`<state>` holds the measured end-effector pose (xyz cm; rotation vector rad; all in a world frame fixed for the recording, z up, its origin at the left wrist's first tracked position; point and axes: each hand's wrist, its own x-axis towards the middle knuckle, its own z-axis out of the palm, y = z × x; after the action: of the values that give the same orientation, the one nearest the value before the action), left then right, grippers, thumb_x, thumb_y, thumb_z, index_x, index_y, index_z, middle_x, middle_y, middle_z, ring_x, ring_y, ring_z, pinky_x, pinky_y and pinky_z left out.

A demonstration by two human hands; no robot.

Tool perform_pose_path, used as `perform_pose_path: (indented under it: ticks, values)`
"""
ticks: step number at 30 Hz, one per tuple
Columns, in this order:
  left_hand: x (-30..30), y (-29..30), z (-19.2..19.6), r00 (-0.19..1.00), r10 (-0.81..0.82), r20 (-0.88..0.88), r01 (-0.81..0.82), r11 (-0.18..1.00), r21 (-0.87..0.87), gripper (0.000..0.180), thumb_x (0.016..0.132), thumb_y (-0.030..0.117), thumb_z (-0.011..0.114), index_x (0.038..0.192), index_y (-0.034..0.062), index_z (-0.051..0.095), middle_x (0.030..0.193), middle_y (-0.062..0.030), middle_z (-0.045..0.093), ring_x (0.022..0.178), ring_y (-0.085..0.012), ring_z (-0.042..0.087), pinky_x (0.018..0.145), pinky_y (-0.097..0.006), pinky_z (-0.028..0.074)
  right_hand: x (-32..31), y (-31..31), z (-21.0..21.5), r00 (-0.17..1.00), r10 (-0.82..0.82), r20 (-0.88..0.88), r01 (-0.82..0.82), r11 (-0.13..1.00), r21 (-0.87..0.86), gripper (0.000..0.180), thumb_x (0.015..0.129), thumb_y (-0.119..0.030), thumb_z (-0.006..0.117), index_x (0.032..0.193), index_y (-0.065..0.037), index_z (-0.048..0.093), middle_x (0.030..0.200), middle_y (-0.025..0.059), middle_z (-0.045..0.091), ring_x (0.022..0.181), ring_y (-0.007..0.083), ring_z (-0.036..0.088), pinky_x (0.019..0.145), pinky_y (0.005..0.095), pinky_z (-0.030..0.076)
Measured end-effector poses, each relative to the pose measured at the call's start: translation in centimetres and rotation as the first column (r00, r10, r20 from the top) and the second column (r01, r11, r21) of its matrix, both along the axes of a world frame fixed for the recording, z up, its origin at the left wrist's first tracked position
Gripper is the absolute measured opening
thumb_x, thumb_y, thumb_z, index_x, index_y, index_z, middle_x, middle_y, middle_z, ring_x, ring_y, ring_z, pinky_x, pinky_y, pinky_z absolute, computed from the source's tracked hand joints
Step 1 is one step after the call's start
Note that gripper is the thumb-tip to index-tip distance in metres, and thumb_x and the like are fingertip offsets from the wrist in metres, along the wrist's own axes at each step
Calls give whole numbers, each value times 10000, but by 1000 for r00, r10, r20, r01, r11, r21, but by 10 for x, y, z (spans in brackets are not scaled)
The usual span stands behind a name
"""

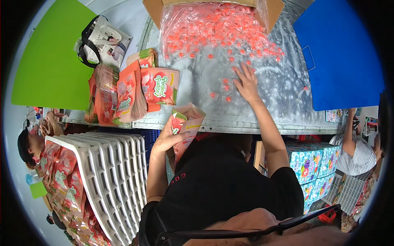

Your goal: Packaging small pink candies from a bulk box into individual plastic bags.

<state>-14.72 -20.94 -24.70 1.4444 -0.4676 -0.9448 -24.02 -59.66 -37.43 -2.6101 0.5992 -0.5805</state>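
My left hand point(166, 139) is wrapped round a red and green candy pouch point(189, 119), its mouth open and facing up, just in front of the table edge. Over the metal table, my right hand point(247, 85) reaches forward with its fingers spread. A few small wrapped red candies point(228, 99) lie to the left of this hand, and others touch or sit close by its fingertips. Beyond it, a large heap of the same candies point(221, 28) spills from a plastic-lined cardboard box point(276, 14). Whether anything is under the right fingers is hidden.
Stacks of flat pouches point(131, 92) and a white bag with black handles point(111, 43) occupy the table's left. Green point(53, 53) and blue boards point(342, 53) flank it. Below are a white crate point(111, 172) of filled pouches and blue cartons point(314, 164). Other people work at both sides.
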Motion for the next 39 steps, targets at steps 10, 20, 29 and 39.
perform_pose_path:
  ticks: [10,20,29,39]
  values:
    - [-5,1,1,998,55,-39,-56,998,-14,621,745,21,774,1312,60,524,1198,-39,596,1163,-150,551,1049,-326,418,-21,16,-6,984,70,162,-67,997,-25,288,932,-125,665,1219,-103,671,1356,89,589,1309,386,485,1114,481,400]
    - [0,1,-5,997,-35,65,33,999,28,592,743,43,774,1286,53,538,1185,-42,596,1144,-150,552,1033,-325,426,-57,40,6,991,13,130,-22,998,63,364,902,-101,712,1263,-97,666,1340,115,592,1271,356,514,1091,452,414]
    - [1,16,-17,999,-31,39,30,999,18,817,724,7,697,1489,-3,411,1365,-86,543,1296,-204,496,1118,-367,376,-74,18,8,977,-159,139,101,930,353,449,905,-62,680,1347,-97,616,1269,142,614,1129,316,590,994,408,476]
    - [1,12,-21,998,-58,38,58,998,12,842,730,22,701,1513,-9,394,1392,-97,546,1299,-209,504,1127,-370,373,-84,-5,10,965,-247,83,235,963,135,261,837,-17,672,1094,-63,684,1152,147,635,1010,331,612,864,393,502]
